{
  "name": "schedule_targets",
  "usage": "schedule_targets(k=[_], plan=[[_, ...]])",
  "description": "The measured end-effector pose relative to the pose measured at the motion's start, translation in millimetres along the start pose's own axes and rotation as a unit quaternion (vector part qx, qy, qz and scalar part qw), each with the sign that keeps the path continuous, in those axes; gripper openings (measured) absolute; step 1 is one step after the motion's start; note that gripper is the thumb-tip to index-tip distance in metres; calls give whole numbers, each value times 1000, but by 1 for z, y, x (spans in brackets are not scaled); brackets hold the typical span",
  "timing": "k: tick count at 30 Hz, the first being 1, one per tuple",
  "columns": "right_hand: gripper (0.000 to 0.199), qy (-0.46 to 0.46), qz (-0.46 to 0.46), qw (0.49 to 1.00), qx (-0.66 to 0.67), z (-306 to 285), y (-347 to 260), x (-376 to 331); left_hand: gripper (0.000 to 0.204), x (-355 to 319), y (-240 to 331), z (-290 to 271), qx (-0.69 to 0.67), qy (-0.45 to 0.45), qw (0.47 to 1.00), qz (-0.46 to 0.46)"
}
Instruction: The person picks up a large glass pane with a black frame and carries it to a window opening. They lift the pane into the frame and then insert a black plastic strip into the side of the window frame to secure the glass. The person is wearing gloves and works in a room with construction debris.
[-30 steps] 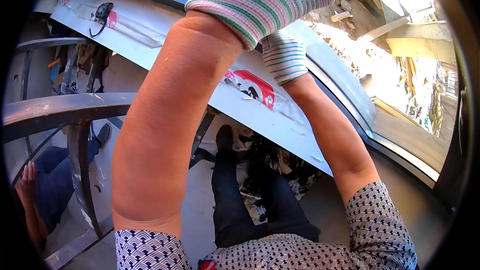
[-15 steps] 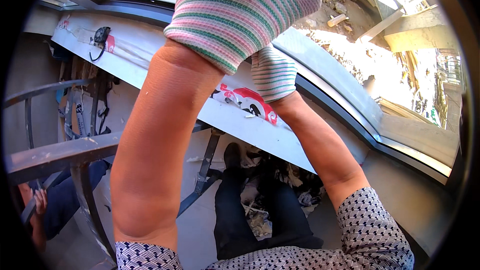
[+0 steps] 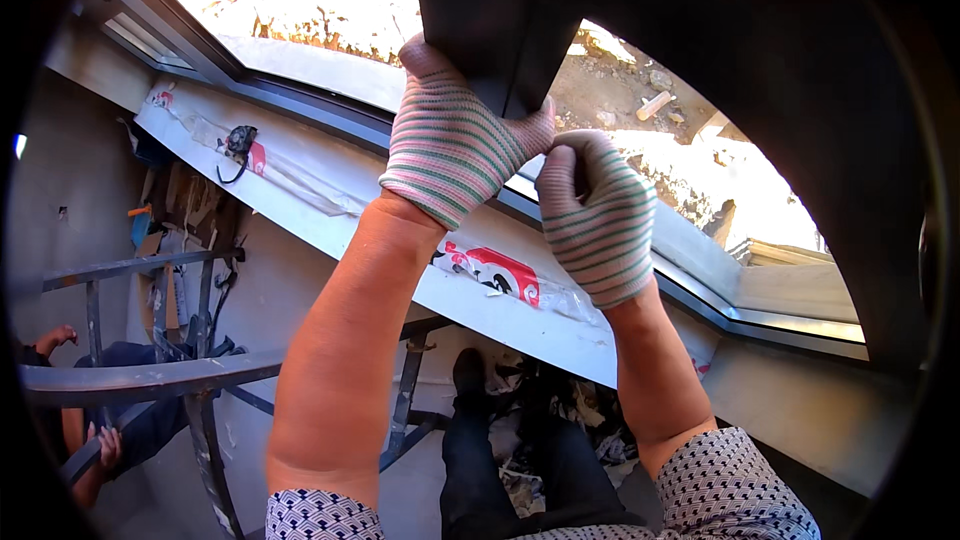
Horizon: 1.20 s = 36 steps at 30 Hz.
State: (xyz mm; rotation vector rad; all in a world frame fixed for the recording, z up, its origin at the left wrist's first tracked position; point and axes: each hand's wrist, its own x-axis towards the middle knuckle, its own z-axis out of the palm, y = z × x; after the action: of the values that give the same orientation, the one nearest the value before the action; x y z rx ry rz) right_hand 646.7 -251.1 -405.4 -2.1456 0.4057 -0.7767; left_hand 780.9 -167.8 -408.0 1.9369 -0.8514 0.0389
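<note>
A dark frame piece [image 3: 480,10], with a visible joint line, comes down from the top of the view. My left hand [image 3: 455,135], in a striped knit glove, is closed around its lower end, thumb on the right side and fingers on the left. Just right of it my right hand [image 3: 605,220], gloved alike, has its thumb and fingers curled together in a pinch. Anything between them is too small or hidden to tell. Both hands are over the window frame [image 3: 350,120] and the white sill [image 3: 400,250], which carries printed red film.
A black tape-measure-like object [image 3: 240,143] with a strap lies on the sill's left. Dark metal railing [image 3: 150,377] curves along the left, with another person's hand [image 3: 108,445] beyond it. Debris [image 3: 600,420] lies below the sill. Outside are rubble and timber [image 3: 790,255].
Both hands appear lower in the view, and the right hand is now fully visible beside the left. Much more of the dark frame piece shows, covering the upper right.
</note>
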Motion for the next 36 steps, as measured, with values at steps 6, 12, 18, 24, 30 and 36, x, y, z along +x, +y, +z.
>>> schedule_targets(k=[6,12,18,24,30,36], plan=[[32,-12,-134,965,-224,-18,-55,49,73,1,-6,7,-352,-55,930,-89],[33,6,-107,983,-149,-13,-59,49,67,6,-2,13,-424,-82,896,-102],[32,-26,-110,985,-134,-8,-50,46,61,7,-6,2,-511,-106,842,-138],[18,-24,-80,989,-125,-9,-4,8,54,-3,2,6,-414,3,910,2],[34,-193,72,945,-256,48,91,-26,52,-3,10,-9,-322,-144,930,-103],[45,-239,93,930,-264,90,119,-31,50,1,4,-9,-357,-177,915,-71]])
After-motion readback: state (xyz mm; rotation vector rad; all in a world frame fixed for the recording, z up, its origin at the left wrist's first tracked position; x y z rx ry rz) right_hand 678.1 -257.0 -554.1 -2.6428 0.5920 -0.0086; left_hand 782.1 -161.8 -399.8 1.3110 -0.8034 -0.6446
